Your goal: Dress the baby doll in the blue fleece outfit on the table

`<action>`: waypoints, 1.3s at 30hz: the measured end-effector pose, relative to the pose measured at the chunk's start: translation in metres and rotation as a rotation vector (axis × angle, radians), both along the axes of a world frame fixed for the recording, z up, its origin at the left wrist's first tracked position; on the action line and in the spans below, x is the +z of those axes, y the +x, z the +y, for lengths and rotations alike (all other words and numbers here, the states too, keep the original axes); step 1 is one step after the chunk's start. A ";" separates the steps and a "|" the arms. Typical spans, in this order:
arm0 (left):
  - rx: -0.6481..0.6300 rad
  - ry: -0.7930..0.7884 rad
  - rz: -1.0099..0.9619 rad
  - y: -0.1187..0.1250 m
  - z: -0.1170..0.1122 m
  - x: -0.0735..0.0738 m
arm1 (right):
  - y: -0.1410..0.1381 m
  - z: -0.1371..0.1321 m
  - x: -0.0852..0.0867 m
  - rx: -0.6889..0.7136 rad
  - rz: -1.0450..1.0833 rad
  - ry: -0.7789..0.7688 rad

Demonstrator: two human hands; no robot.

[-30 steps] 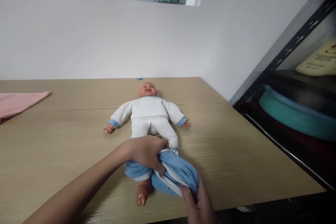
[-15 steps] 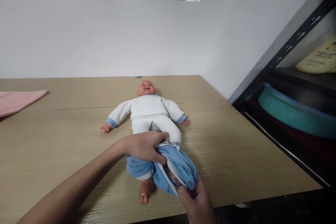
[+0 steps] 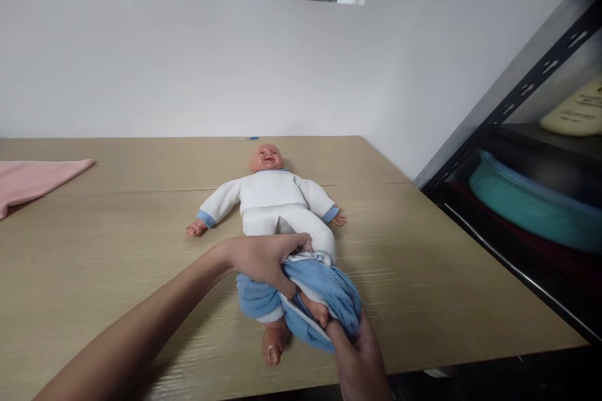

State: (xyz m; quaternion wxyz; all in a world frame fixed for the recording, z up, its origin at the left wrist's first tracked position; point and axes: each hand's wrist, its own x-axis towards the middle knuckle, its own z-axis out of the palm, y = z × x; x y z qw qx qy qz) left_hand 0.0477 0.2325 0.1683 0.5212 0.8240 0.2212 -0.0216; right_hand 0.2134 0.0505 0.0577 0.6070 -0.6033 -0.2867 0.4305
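Note:
A baby doll (image 3: 275, 191) in a white top with blue cuffs lies on its back, head away from me. Blue fleecy trousers (image 3: 324, 288) with white edging are bunched around its lower legs. One bare foot (image 3: 275, 343) sticks out below the cuff. Within the trouser opening the other foot (image 3: 318, 312) shows. My left hand (image 3: 266, 260) is closed around the leg on the right at the top of the bunched cloth; its fingertips are partly hidden. My right hand (image 3: 360, 351) grips the trousers at their lower right, thumb by the toes.
The wooden table (image 3: 423, 276) has its near edge just below the doll. A pink cloth (image 3: 37, 182) lies at the left. Near the wall is a small blue-tipped item (image 3: 254, 138). On the right, a dark metal rack (image 3: 527, 91) holds a teal basin (image 3: 531, 203) and a yellowish container (image 3: 576, 113).
More of the foot on the right now shows in the trouser opening. My right hand has shifted slightly with the cloth. The whole view has moved a little.

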 end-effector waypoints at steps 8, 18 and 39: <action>0.083 0.121 -0.013 0.002 -0.001 0.002 | 0.013 0.014 -0.006 0.000 -0.127 0.184; 0.086 0.269 -0.061 0.001 -0.006 0.011 | 0.067 0.055 0.025 0.379 -0.436 0.244; 0.232 0.389 -0.298 -0.069 -0.021 -0.029 | 0.110 0.105 0.074 1.032 -0.694 0.289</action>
